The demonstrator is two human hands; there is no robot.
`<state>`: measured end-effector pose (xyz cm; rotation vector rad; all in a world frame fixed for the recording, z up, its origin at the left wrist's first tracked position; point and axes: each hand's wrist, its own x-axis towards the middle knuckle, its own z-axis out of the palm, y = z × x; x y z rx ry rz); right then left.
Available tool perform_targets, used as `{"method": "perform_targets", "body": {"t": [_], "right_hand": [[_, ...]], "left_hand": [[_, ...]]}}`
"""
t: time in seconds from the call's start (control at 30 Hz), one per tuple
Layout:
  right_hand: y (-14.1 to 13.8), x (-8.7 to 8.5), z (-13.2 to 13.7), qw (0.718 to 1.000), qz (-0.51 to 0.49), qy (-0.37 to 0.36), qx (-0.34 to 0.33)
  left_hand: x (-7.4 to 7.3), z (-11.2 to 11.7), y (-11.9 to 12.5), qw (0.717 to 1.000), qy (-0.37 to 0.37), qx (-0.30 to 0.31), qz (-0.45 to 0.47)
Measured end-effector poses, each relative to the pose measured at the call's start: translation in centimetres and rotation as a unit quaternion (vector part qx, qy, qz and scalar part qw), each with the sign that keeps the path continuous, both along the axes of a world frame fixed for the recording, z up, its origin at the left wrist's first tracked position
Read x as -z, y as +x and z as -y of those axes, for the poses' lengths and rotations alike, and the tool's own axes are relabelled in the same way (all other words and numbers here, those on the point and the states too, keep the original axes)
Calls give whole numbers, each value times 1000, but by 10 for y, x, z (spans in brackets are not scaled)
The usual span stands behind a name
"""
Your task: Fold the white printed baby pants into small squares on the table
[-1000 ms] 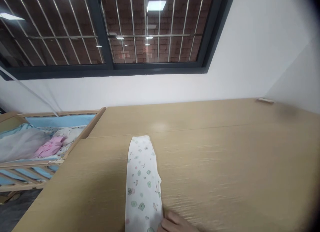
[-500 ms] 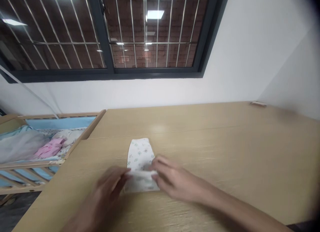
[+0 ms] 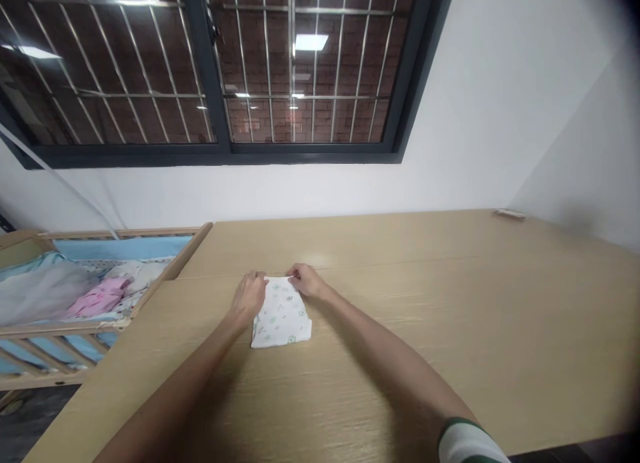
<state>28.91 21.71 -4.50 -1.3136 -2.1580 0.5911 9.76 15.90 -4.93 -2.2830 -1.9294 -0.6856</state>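
Note:
A folded white cloth piece with a small green print, perhaps a baby garment (image 3: 281,314), lies flat on the wooden tabletop (image 3: 400,330). Its narrower end points away from me, toward the wall. At the far left corner my left hand (image 3: 251,295) is closed, fingertips pinching the edge. My right hand (image 3: 306,280) pinches the far right corner in the same way, its forearm reaching in from the lower right. The near edge of the cloth rests free on the wood.
On the left stands a wooden crib (image 3: 187,253) with blue lining, holding a pink cloth (image 3: 101,296) and pale bedding. Behind the table rise a white wall (image 3: 300,190) and a barred window (image 3: 310,156). A small flat object (image 3: 510,214) lies at the far right corner.
Both hands have moved from the cloth's near edge to its far corners. The near part is folded over, so the cloth is shorter now.

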Motion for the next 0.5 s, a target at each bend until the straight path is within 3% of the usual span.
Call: {"method": "perform_targets", "body": {"t": [0.07,0.13,0.2,0.3,0.4,0.5], "right_hand": [[1,-4,8,1000,10,26,4],[2,-14,24,996,30,77,-33],[2,-23,45,983,60,117,-126],[-4,-25,78,944,95,107,-299],[-10,-11,96,909,119,63,-393],[-13,7,87,904,152,20,-399]], "left_hand": [[5,19,7,1000,6,-4,-15],[14,51,16,999,16,20,-39],[26,87,22,993,41,70,-84],[46,132,26,986,53,119,-101],[58,150,23,983,25,143,-112],[63,149,19,981,26,140,-135]]}}
